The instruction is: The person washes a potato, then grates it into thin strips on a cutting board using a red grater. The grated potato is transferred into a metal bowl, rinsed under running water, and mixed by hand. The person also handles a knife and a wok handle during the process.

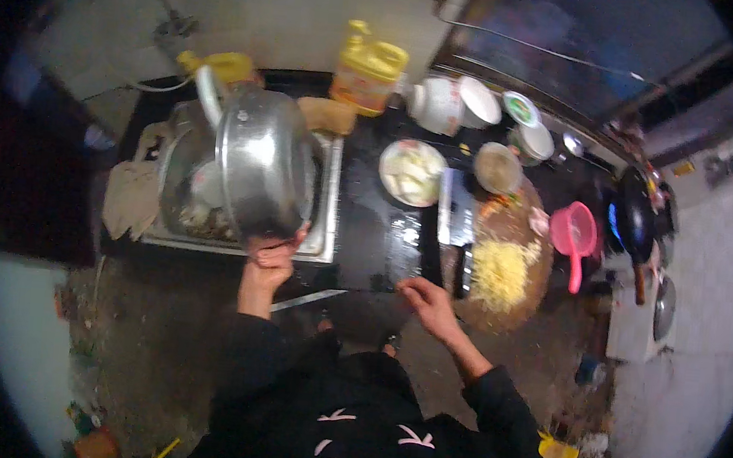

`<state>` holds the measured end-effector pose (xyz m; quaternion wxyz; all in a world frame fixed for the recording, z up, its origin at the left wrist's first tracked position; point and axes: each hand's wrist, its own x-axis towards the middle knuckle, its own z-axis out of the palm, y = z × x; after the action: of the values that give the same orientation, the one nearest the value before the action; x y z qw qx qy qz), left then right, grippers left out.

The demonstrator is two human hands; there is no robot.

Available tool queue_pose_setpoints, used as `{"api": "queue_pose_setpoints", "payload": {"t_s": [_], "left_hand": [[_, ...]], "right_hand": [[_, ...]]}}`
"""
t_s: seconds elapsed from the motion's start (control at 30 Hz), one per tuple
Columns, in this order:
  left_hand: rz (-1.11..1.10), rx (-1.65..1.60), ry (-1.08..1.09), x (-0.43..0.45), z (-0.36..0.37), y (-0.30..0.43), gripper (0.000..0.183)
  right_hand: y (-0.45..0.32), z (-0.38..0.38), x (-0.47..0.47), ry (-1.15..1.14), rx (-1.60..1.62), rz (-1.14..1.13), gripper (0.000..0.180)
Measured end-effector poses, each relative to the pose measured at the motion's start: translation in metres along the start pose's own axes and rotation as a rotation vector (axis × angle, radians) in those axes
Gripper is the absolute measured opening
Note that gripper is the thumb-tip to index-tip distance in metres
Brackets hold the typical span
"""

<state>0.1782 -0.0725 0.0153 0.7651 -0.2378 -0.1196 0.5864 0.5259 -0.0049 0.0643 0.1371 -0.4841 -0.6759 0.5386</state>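
My left hand grips the near rim of a large metal pot, tilted on its side over the right part of the stainless-steel sink. Bowls and some wet scraps lie in the sink, partly hidden by the pot. My right hand is at the counter's front edge with its fingers curled; nothing shows in it. To its right, a round wooden chopping board bears a heap of yellow shreds. A cleaver lies at the board's left edge, beside a white bowl of pale cut pieces.
Yellow jugs stand behind the sink. White bowls and a bowl of liquid or paste are at the back. A pink ladle lies right of the board, and a black wok sits on the far right.
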Motion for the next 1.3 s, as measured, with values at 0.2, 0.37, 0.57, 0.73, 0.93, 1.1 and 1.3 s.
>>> {"api": "queue_pose_setpoints", "payload": {"t_s": [0.2,0.37,0.57,0.73,0.93,1.1,1.3], "left_hand": [[0.744,1.165,0.706,0.006,0.007,-0.053,0.026],[0.802,1.582,0.895,-0.030,0.015,-0.138,0.037],[0.741,1.829,0.873,-0.119,-0.075,-0.164,0.032],[0.576,1.968,1.141,-0.131,-0.097,-0.233,0.034],[0.517,1.775,1.260,-0.123,-0.199,-0.255,0.033],[0.644,1.939,0.962,-0.087,-0.260,-0.277,0.029],[0.324,1.564,1.221,-0.024,-0.269,-0.322,0.035]], "right_hand": [[0.019,-0.024,-0.034,0.018,-0.019,-0.129,0.019],[0.066,-0.092,-0.069,0.497,-0.285,-0.402,0.022],[0.174,-0.181,-0.064,0.923,-0.293,-0.246,0.028],[0.180,-0.185,-0.036,0.797,-0.169,-0.229,0.041],[0.152,-0.170,-0.026,0.690,-0.118,-0.320,0.046],[0.162,-0.211,0.027,0.536,-0.308,-0.479,0.046],[0.150,-0.214,0.006,0.392,-0.530,-0.434,0.049]]}}
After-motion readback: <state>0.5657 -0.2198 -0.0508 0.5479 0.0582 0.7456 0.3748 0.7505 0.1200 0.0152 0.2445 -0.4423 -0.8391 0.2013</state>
